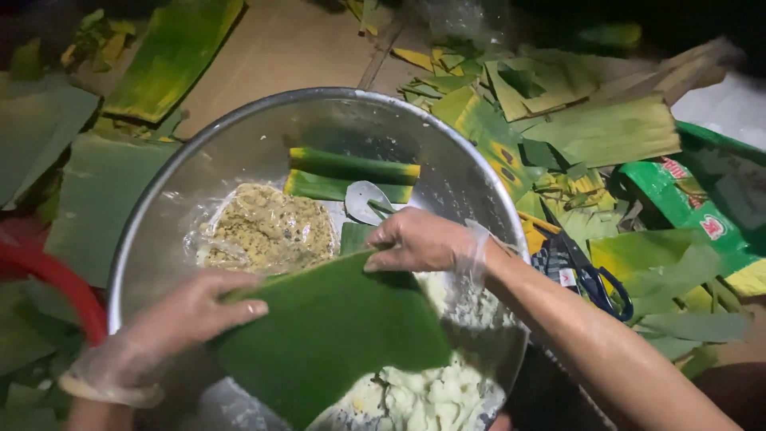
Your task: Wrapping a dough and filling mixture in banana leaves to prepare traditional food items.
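My left hand (187,315), in a thin clear glove, grips the left edge of a large green banana leaf (327,335) held over a big metal bowl (239,128). My right hand (419,241), also gloved, pinches the leaf's top right corner. Inside the bowl lie a yellowish crumbly filling in clear plastic (267,231), white sticky rice (423,395) partly hidden under the leaf, a white spoon (363,199) and two folded green leaf strips (351,174).
Cut banana leaf pieces (558,120) are scattered on the right and at the back. Dark-handled scissors (590,279) lie beside the bowl's right rim. A green printed bag (686,199) sits far right, a red curved object (48,275) at left, brown cardboard (279,48) behind.
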